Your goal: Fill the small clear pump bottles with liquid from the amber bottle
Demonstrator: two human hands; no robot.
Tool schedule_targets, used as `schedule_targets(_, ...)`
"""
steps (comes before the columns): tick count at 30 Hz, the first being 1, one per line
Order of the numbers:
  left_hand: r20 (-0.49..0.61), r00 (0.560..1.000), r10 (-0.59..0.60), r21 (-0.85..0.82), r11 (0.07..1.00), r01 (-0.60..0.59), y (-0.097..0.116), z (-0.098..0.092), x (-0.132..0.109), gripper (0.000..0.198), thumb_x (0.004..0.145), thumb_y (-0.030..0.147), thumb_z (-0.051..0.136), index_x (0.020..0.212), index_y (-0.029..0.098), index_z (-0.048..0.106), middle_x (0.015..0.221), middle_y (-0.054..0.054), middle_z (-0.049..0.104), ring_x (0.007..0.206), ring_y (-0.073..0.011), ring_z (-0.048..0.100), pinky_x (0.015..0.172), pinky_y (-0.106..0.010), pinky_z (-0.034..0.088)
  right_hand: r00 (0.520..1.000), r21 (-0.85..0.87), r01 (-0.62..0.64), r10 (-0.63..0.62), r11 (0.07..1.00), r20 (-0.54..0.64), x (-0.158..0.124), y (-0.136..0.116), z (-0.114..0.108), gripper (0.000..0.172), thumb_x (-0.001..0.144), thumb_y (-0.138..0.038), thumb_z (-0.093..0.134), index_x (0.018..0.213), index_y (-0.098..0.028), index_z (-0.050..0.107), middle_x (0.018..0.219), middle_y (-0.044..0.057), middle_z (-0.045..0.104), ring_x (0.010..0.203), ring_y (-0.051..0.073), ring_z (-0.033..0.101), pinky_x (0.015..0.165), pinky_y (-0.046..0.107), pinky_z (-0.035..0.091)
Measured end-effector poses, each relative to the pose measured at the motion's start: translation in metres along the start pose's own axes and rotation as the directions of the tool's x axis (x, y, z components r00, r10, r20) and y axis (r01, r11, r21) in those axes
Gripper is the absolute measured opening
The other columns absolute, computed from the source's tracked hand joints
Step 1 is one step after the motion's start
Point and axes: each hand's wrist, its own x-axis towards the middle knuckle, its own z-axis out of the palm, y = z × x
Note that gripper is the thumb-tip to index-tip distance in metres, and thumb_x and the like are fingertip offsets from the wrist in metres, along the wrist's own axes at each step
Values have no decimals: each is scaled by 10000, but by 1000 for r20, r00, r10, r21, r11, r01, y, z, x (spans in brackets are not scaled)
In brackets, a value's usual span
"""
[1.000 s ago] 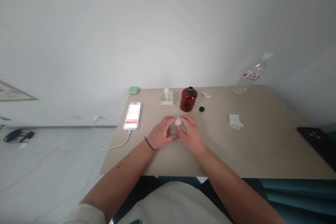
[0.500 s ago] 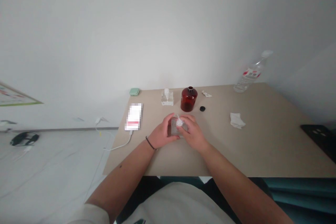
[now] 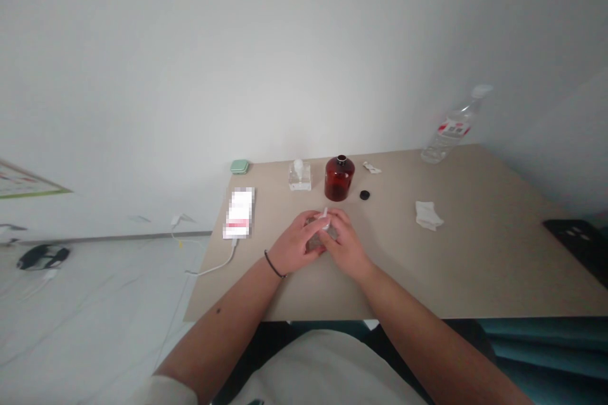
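A small clear bottle with a white pointed nozzle top (image 3: pixel 325 218) is between my two hands near the middle of the table. My left hand (image 3: pixel 292 245) wraps around the clear bottle (image 3: pixel 314 242) from the left, its thumb up by the white top. From the right, my right hand (image 3: pixel 350 247) has its fingers closed about the white top. Much of the bottle is hidden by the fingers. Just beyond them stands a dark red bottle (image 3: pixel 338 180) with an uncovered neck, and a black cap (image 3: pixel 364 195) lies beside it.
A square clear bottle with a white top (image 3: pixel 299 177) and a green case (image 3: pixel 240 167) stand at the back. A phone (image 3: pixel 240 212) on a cable is at left. Crumpled tissue (image 3: pixel 428 215), a plastic water bottle (image 3: pixel 449 130) and a dark phone (image 3: pixel 577 245) are at right.
My left thumb has come up and inward onto the white top, and the fingers of both hands have drawn closer together around it. The view has shifted slightly.
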Motion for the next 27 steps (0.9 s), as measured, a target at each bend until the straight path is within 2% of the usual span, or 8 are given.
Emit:
schedule_targets(7,-9,999,-35,17,999,35,1,1,0,743,822,171,702,1469,268,351,1351,-151,475,1264,-304,529,1067,-533,492,993,54,45,-51,998,108,1,7,-8,371,993,-437,488,1286,-252,620,1205,110,579,1203,267,557,1052,488,474)
schedule_targets(12,-33,999,-30,113,993,34,5,-4,-2,698,836,263,717,1455,264,395,1481,-176,383,1401,-355,408,1120,-591,420,995,54,61,-65,997,80,1,8,-7,368,992,-475,484,1246,-245,620,1230,117,593,1227,276,545,1077,508,449)
schedule_targets(15,-52,998,16,79,997,-12,9,-8,3,655,858,394,705,1436,235,442,1450,-179,455,1414,-361,392,1143,-606,375,997,81,56,-60,995,50,0,9,-6,335,976,-465,527,1228,-252,586,1227,109,610,1198,261,562,1061,506,459)
schedule_targets(18,-148,989,3,-21,1000,-7,14,-9,12,356,978,333,531,1315,227,572,1302,-135,616,1316,-284,509,1136,-552,390,998,130,41,-47,991,42,-1,9,-7,331,964,-457,552,1233,-264,559,1210,96,622,1175,250,582,1047,484,473)
schedule_targets(20,-224,974,-44,-58,998,32,16,-7,18,266,1005,293,480,1200,232,651,1195,-104,688,1218,-245,586,1104,-513,427,998,160,35,-42,986,45,-2,8,-9,318,968,-457,541,1225,-272,562,1211,90,625,1179,249,587,1046,481,476)
schedule_targets(23,-293,948,-123,-105,990,96,19,-2,22,219,976,340,557,1087,232,712,1105,-88,736,1115,-231,647,1033,-473,489,999,186,20,-28,982,43,-2,7,-10,301,979,-456,513,1215,-281,573,1219,89,632,1188,252,592,1049,489,474)
schedule_targets(27,-396,895,-204,-165,975,149,21,5,19,183,931,361,639,1016,241,748,1048,-75,760,1079,-228,662,999,-460,518,1000,198,14,-19,980,21,-3,7,-8,277,970,-458,532,1176,-279,582,1199,92,637,1174,249,601,1047,495,476)
